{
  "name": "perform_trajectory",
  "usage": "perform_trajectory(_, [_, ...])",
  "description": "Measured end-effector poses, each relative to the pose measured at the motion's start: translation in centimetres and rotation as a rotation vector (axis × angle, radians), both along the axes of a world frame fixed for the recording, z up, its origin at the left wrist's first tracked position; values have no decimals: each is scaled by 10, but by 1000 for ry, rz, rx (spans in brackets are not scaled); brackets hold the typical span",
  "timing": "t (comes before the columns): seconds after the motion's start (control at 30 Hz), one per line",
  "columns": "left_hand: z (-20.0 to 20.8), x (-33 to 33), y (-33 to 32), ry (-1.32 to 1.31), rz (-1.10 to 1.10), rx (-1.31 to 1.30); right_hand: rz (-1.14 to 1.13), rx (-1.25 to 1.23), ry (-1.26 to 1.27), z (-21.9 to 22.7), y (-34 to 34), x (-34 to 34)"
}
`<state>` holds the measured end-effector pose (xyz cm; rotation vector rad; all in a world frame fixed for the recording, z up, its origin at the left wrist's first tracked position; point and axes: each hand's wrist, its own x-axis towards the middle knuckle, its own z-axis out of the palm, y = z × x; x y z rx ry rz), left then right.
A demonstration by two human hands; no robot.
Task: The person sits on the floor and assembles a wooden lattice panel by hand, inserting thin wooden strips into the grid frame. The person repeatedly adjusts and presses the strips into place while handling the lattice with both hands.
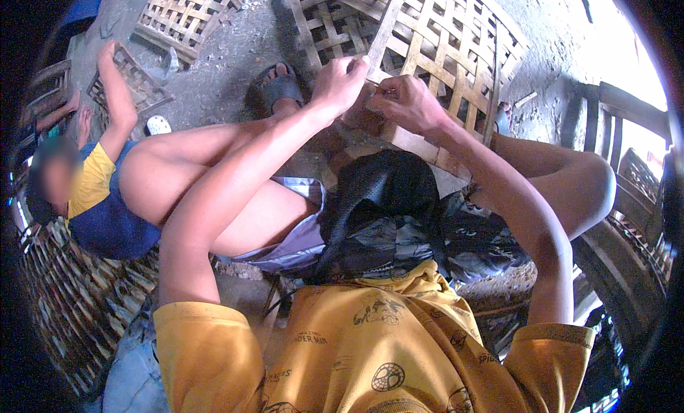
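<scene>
A woven panel of pale bamboo strips in a wooden frame (456, 46) lies tilted in front of me. At its near left corner, my left hand (340, 86) is closed in a pinch, fingertips against the end of the frame's side bar (388, 28). Just right of it, my right hand (407, 105) is also closed, its fingers curled together by the near edge of the panel. What either pinch holds is too small or hidden to make out. Below my right hand sits a pale wooden block (420, 148), partly covered by the hand and forearm.
Another woven panel (331, 28) lies beside the first, and one more (182, 17) rests on the floor at far left. A person in a yellow sleeve (96, 174) sits at left, arm by a smaller woven frame (139, 85). Wooden framing (627, 128) stands at right.
</scene>
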<state>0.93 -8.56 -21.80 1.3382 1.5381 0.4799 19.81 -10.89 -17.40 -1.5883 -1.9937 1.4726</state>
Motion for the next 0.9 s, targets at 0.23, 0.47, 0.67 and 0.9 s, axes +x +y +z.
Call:
perform_trajectory(0.23, [2,-1,1,15,1,20,437,-27,-370,20,17,34])
perform_trajectory(0.47, [-21,0,5,-25,-47,-157,365,30,-421,23,13,54])
perform_trajectory(0.67, [-1,9,-4,103,-58,-160,130,108,-423,29,29,51])
perform_trajectory(0.9, [9,18,-19,153,-85,-5,-329,115,-127,-10,45,46])
